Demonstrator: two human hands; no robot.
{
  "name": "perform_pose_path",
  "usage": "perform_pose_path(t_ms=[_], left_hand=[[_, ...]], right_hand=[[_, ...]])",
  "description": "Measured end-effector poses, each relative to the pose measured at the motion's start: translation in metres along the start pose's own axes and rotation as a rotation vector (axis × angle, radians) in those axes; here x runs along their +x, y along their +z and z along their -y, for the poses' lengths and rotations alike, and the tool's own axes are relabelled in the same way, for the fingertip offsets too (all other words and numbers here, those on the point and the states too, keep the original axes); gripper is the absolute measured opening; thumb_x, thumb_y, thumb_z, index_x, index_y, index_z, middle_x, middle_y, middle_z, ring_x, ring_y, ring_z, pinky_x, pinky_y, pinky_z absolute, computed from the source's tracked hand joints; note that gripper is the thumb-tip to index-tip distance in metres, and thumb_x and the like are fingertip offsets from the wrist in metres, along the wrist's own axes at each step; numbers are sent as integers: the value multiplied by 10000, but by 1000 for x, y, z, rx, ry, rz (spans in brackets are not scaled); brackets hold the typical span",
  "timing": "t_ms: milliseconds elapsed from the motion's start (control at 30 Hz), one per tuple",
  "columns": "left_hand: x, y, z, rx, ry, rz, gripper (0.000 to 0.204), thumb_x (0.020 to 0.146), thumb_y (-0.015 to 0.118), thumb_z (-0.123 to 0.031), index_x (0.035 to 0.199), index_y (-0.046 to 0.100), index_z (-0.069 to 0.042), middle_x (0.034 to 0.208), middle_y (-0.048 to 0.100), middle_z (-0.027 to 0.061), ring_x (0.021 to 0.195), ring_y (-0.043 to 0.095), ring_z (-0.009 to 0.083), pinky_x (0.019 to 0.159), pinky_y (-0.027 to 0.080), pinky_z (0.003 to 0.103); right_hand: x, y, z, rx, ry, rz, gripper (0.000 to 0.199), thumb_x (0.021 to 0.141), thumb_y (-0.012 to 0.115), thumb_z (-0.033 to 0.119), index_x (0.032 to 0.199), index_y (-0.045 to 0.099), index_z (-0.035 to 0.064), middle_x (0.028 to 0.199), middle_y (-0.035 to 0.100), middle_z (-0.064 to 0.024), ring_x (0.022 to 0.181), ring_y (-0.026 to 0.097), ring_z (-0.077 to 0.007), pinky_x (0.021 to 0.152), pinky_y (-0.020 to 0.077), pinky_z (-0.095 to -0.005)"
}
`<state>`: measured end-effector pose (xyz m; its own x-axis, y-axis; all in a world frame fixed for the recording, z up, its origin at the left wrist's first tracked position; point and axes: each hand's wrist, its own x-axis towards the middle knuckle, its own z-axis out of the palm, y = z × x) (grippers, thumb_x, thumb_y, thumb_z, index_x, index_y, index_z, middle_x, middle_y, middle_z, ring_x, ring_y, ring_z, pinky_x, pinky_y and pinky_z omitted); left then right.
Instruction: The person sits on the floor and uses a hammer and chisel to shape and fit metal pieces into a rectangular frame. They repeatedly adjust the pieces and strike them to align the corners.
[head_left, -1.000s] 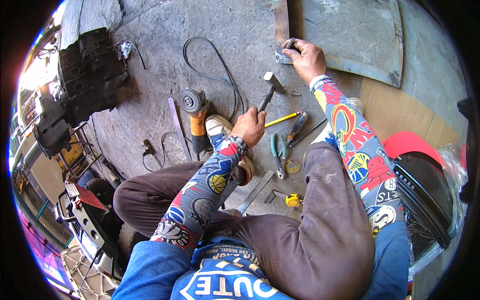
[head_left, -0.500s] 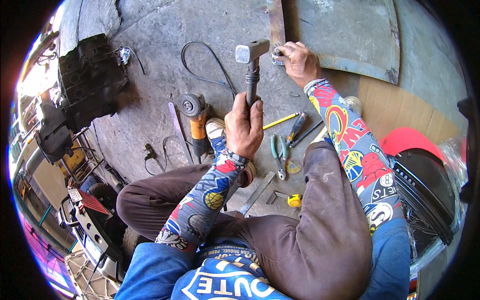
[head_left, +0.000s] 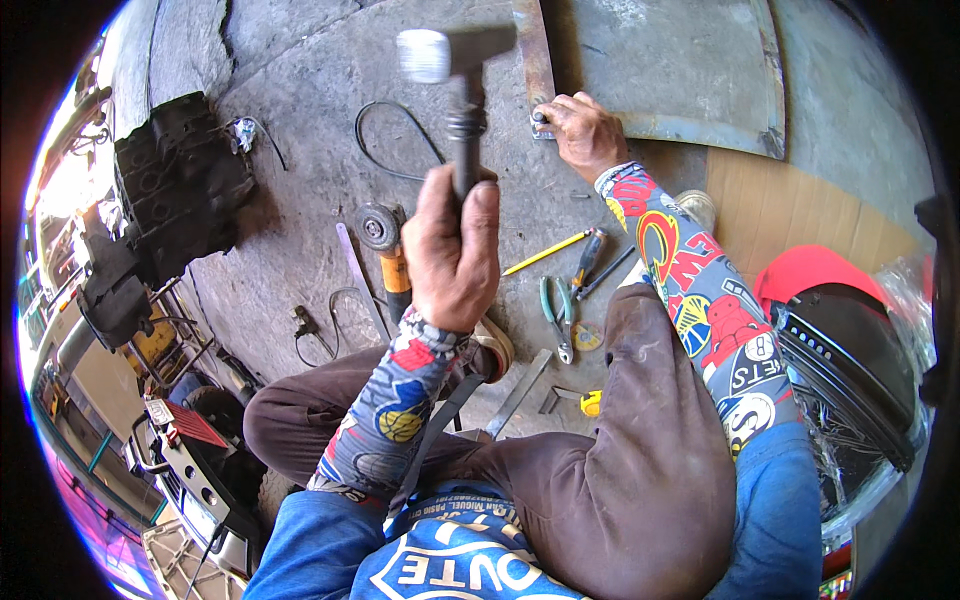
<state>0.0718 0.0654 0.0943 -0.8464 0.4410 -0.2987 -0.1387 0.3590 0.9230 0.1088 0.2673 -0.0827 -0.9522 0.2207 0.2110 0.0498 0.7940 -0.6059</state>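
Note:
My left hand (head_left: 450,250) grips the handle of a hammer (head_left: 468,60), holding it raised off the floor; its head is blurred by motion. To the right, my right hand (head_left: 590,138) pinches a short, round-ended metal piece (head_left: 541,117) between thumb and fingers. This piece stands at the near end of a flat, rusty steel bar (head_left: 537,65), and I cannot tell whether it is a punch or a bolt. A gap of air separates the hammer from the pinched piece. The bar lies along the left edge of a large grey metal sheet (head_left: 670,70).
An angle grinder (head_left: 393,260) lies left of my hammer hand, beside a metal ruler (head_left: 362,275). Between my legs are a yellow pencil (head_left: 548,252), green-handled pliers (head_left: 558,315), a screwdriver (head_left: 590,258) and a yellow tape measure (head_left: 591,403). A black engine block (head_left: 180,185) stands far left.
The hammer and my left hand have moved left and up toward the camera. My right hand keeps its pinch at the bar's end. The whole view has shifted slightly.

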Motion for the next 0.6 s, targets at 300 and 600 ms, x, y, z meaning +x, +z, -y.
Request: perform_pose_path(t_ms=[300, 600], left_hand=[[7, 11, 48, 464, -193, 5, 276, 1013, 597, -269, 969, 564, 1, 671, 563, 228, 569, 569, 320, 571, 453, 450], [11, -13, 0, -171, -42, 42, 228, 1063, 560, -287, 1022, 559, -62, 672, 482, -44, 520, 398, 27, 446, 310, 209]], right_hand=[[2, 1, -7, 39, 47, 39, 165, 876, 665, 102, 1028, 699, 156, 941, 676, -63, 874, 640, -313, 764, 541, -416], [12, -3, -6, 432, 600, 48, 130, 899, 719, 165, 979, 754, 68, 948, 750, -104, 877, 725, -231, 801, 539, -334]])
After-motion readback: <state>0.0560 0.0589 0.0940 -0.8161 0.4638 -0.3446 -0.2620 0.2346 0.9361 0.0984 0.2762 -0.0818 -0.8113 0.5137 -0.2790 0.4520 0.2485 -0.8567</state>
